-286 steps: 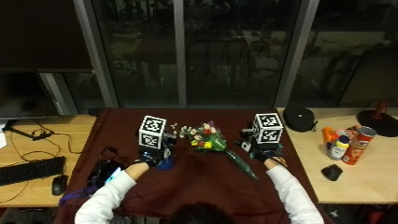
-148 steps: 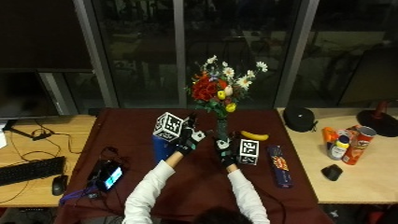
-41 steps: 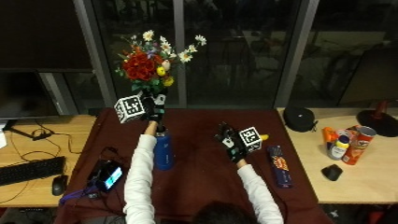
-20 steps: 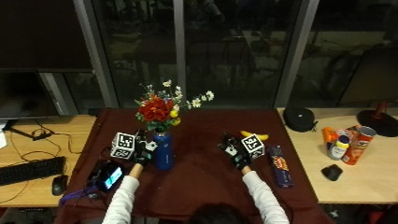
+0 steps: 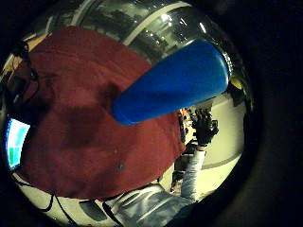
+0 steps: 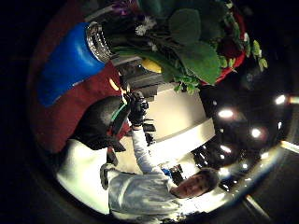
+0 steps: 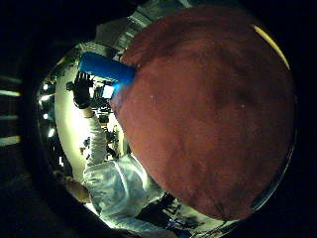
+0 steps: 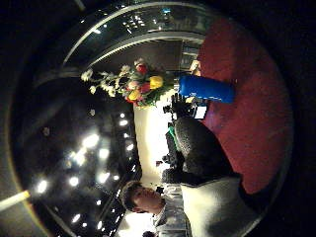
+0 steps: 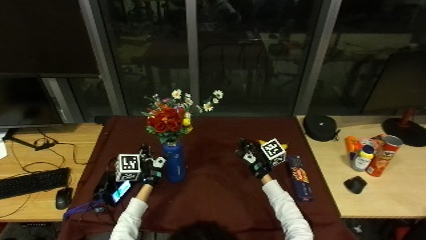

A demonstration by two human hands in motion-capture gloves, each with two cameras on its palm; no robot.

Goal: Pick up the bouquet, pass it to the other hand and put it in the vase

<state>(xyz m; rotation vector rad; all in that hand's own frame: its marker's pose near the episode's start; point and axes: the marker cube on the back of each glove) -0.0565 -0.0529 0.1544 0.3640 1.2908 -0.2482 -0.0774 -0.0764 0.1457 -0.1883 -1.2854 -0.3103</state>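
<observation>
Dark-red tabletop (image 9: 219, 195), mixed red, yellow and white bouquet (image 9: 171, 117) standing in the tall blue vase (image 9: 174, 161).
I see my 2 hands spread and holding nothing: left hand (image 9: 150, 169) just beside the vase, right hand (image 9: 253, 156) well apart.

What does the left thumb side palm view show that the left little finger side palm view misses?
Only the thumb side view shows the bouquet standing in the vase's mouth. Only the little finger side view shows a lit phone screen beside the red tablecloth. Both show the blue vase upright on the cloth and the other hand raised, holding nothing.
</observation>
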